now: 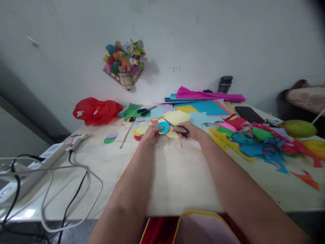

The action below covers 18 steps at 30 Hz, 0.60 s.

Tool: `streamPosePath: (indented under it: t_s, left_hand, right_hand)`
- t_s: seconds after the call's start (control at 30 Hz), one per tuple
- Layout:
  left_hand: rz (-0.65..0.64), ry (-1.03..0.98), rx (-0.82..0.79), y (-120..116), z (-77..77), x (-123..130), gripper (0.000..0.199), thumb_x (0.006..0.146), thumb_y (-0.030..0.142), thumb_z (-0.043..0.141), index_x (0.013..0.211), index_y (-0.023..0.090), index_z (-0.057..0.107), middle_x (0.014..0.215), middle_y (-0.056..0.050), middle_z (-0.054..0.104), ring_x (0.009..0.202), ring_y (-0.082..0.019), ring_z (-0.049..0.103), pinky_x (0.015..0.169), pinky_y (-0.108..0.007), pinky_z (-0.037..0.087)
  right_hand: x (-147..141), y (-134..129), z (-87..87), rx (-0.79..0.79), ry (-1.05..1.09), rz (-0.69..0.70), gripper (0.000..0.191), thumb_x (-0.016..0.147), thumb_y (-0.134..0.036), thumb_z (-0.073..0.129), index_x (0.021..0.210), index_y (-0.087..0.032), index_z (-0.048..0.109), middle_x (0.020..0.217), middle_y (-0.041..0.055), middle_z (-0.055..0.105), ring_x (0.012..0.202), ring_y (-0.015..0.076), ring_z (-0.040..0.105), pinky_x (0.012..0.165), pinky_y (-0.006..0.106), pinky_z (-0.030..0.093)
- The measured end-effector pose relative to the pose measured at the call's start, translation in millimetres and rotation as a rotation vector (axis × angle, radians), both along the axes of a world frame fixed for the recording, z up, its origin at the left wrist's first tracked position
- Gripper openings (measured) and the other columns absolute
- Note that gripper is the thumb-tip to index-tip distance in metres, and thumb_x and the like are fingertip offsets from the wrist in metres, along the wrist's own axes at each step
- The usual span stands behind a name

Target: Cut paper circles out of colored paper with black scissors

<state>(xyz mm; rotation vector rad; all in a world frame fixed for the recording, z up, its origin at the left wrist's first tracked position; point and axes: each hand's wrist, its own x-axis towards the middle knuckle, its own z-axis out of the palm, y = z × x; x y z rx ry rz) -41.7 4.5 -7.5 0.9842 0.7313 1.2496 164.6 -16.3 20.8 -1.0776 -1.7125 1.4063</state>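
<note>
Your left hand (151,133) has the thumb pressed on top of the blue disc (164,128), with the other fingers closed up underneath it, so only a narrow pinch remains. Your right hand (191,131) is curled around the black handles of the scissors (183,132); how wide the blades stand apart, I cannot tell.

The disc is above the middle of the table (177,183), between your two hands, and the scissors are just beside its right side. It looks like paper or thin card, so I judge it very light, flexible, and easy to crease or tear. It is probably not very slippery. The better hold is a flat, gentle pinch near the edge on your left side, away from the blades; a hard squeeze may bend it. The scissors should be stiff and much heavier, and it is best to take them by the handle loops.

The disc is bright blue, round and smooth on its face, with a pale line along the rim. Pale yellow paper (173,133) with an irregular outline lies close to its right edge.
</note>
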Motion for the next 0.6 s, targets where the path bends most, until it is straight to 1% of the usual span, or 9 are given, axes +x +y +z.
streamPosePath:
  t_s: [0.2,0.37,0.5,0.6]
  left_hand:
    - [-0.027,0.027,-0.006,2.1,-1.3,-3.3,0.022,0.049,0.016,0.084,0.063,0.011,0.068,0.065,-0.006,0.069,0.060,-0.015,0.062,0.072,-0.031,0.052]
    - [-0.046,0.047,-0.005,1.3,-1.2,-4.6,0.024,0.050,0.017,0.084,0.066,0.010,0.068,0.067,-0.007,0.070,0.071,-0.021,0.067,0.079,-0.035,0.052]
    - [-0.054,0.057,0.004,-1.5,0.6,-3.5,0.025,0.047,0.017,0.084,0.064,0.009,0.068,0.065,-0.009,0.069,0.067,-0.021,0.066,0.075,-0.034,0.052]
    - [-0.038,0.063,0.015,-2.2,1.4,-2.7,0.025,0.047,0.017,0.084,0.065,0.010,0.069,0.066,-0.009,0.069,0.067,-0.022,0.066,0.074,-0.035,0.052]
  right_hand:
    - [1.2,-7.2,8.5,-0.026,-0.010,-0.004,0.021,0.081,-0.031,0.065,0.071,-0.013,0.060,0.046,-0.0018,0.051,0.035,0.0063,0.037,0.036,0.023,0.024]
    - [4.7,-10.0,12.0,-0.056,-0.011,0.011,0.021,0.080,-0.032,0.065,0.074,-0.012,0.061,0.046,-0.0023,0.051,0.035,0.0064,0.037,0.036,0.023,0.024]
    - [7.9,-10.1,12.1,-0.064,-0.010,0.050,0.022,0.079,-0.033,0.066,0.077,-0.011,0.062,0.047,-0.0021,0.052,0.035,0.0062,0.037,0.036,0.022,0.024]
    - [11.0,-11.0,13.2,-0.068,-0.026,0.070,0.024,0.077,-0.034,0.067,0.082,-0.011,0.063,0.048,-0.0019,0.054,0.035,0.0073,0.040,0.036,0.022,0.025]
